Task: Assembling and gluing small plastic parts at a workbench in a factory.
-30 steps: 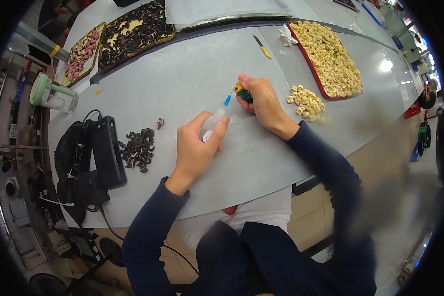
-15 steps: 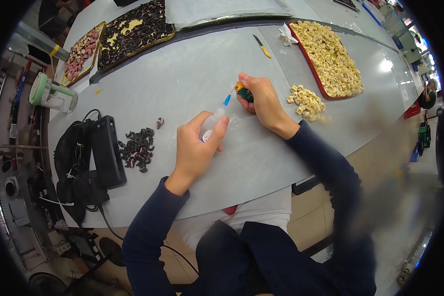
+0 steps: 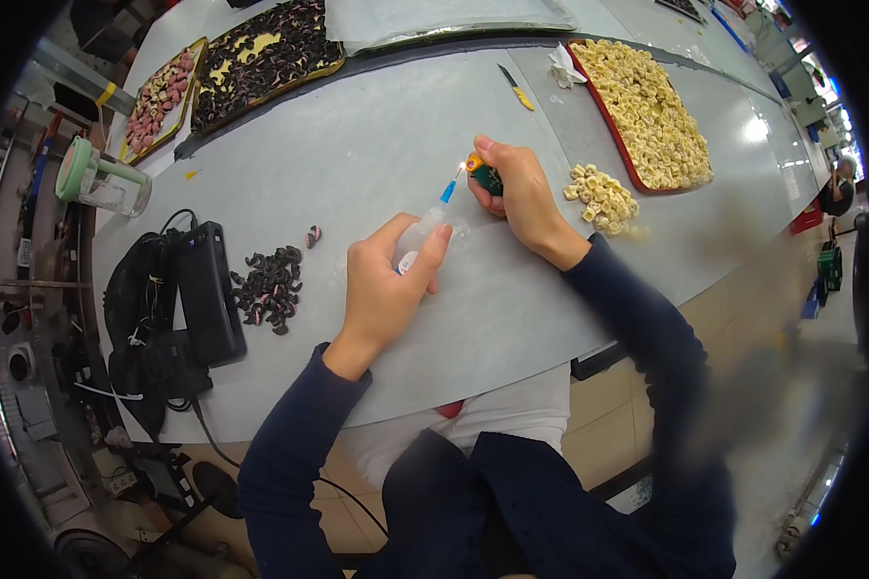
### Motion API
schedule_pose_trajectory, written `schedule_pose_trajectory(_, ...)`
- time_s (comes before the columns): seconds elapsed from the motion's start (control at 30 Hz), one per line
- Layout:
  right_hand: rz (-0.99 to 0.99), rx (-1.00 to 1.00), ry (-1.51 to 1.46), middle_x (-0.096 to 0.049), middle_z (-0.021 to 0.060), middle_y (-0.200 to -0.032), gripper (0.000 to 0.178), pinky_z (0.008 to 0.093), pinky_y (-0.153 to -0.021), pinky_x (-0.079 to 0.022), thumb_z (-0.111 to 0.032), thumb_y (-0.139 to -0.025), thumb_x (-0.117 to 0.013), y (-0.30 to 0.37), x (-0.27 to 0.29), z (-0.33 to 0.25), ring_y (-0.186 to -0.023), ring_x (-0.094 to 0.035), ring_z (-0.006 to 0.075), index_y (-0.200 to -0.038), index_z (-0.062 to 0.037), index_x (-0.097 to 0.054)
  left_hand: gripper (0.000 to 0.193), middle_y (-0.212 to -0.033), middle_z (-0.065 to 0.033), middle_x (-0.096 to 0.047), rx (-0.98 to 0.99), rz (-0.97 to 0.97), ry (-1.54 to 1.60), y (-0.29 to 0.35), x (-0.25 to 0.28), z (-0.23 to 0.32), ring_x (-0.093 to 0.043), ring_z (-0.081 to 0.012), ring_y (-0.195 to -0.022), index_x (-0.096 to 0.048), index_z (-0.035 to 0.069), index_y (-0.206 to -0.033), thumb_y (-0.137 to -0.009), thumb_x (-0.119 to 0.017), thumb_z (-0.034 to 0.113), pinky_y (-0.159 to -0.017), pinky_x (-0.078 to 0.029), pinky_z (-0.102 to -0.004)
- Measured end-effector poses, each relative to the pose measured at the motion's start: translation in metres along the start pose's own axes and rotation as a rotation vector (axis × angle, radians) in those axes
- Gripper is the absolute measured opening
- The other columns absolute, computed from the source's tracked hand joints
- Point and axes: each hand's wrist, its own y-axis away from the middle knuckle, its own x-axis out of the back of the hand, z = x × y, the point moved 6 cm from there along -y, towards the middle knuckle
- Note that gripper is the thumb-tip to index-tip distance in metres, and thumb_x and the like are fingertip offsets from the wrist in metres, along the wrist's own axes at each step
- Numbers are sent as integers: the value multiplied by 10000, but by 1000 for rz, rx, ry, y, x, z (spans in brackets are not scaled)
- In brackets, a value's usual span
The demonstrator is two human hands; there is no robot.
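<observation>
My left hand (image 3: 381,280) is wrapping a translucent white plastic bottle (image 3: 417,234) with a round pale label, fingers closing around it from the left and thumb pressing along its near side. My right hand (image 3: 531,198) is closing around a dark green cigarette lighter with an orange top (image 3: 489,178), the thumb sitting above the orange end. So both grips are clamping on something; neither is standing apart.

What everything is turning on is the gap between the two ends. The bottle's long axis is slanting away from me and to the right, running out of my left fist through a blue plastic needle hub (image 3: 448,192) and then a thin needle. That tip is pointing straight at the lighter's orange end, where a small bright glow (image 3: 462,166) is showing; whether the metal is actually touching the lighter, I cannot tell. My right hand is lying nearer to the tip, my left nearer to the bottle's body.

The bottle is resting inside my left grip, with its neck and hub sticking out beyond the thumb. The lighter is leaning leftward out of my right fist, its lower end hiding in the palm.
</observation>
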Motion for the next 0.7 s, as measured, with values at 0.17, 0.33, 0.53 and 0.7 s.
schedule_pose_trajectory(0.17, 18, -13, -53, -335, -30, -481, 504, 258, -440, -182, -431, -922, -390, 0, -2, -2, -446, -263, 69, -542, -102, -409, 308, -498, 10, -515, 3, -18, -18, 1, -1, 0, -433, -32, -460, -635, 31, -873, -929, -571, 327, -468, -299, -213)
schedule_pose_trajectory(0.33, 24, -40, -37, -313, -35, -471, 521, 256, -435, -174, -440, -930, -377, 1, 2, 1, -436, -251, 66, -540, -95, -407, 308, -491, 0, -532, -18, 18, 34, -1, 0, -2, -487, -54, -430, -620, 20, -801, -885, -636, 316, -429, -327, -227)
schedule_pose_trajectory(0.53, 58, -59, -161, -305, -42, -463, 585, 239, -411, -167, -524, -931, -345, -1, 5, 2, -421, -242, 64, -544, -91, -414, 309, -496, -4, -529, -16, 17, 20, -1, 0, -1, -509, -60, -440, -617, 21, -812, -885, -638, 321, -435, -336, -225)
schedule_pose_trajectory(0.7, 54, -57, -246, -269, -52, -473, 637, 231, -403, -171, -631, -910, -257, -5, 11, 13, -420, -227, 71, -595, -99, -409, 303, -529, -7, -536, -24, 21, 2, 0, 0, 0, -498, -50, -486, -618, 25, -853, -911, -603, 322, -465, -327, -218)
